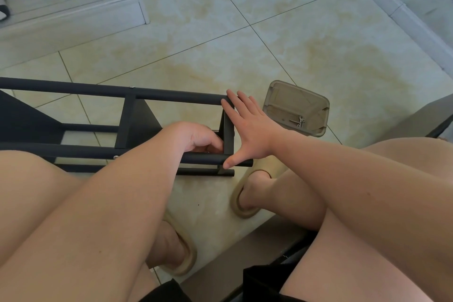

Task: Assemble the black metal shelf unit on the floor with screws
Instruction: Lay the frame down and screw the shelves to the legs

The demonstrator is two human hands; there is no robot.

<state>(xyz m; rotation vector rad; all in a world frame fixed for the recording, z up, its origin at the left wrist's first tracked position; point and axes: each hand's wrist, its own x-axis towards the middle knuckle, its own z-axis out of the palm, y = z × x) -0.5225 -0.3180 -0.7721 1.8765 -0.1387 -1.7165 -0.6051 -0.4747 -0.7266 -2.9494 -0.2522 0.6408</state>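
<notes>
Black metal shelf unit (171,95) is found lying on its side on the tiled floor (245,44), between the knees of a seated person. The long rails and a mid cross-member are seen joined. One pale screw head is noted on the far rail (132,86), another on the near rail (115,157). A dark panel runs out of view at left; its fixing cannot be judged.

Work is judged to be at the end cross-member (228,130).
- Right hand (250,127): laid flat and spread against that member, fingers straight, thumb on the near rail. Grip released; the piece is only braced.
- Left hand (196,137): tucked inside the corner where the end member meets the near rail, fingers curled. Whether a screw or tool is pinched is hidden, so its grip cannot be told.

A tan plastic tub (277,91) is stood on the floor just beside the unit's end. A few small metal fasteners (297,121) lie in it, so more fixing is presumed outstanding.

Progress is judged well past half, as far as shown. The end joints are to be fastened; no screw is seen at the far end corner. The unit is then to be stood upright.
</notes>
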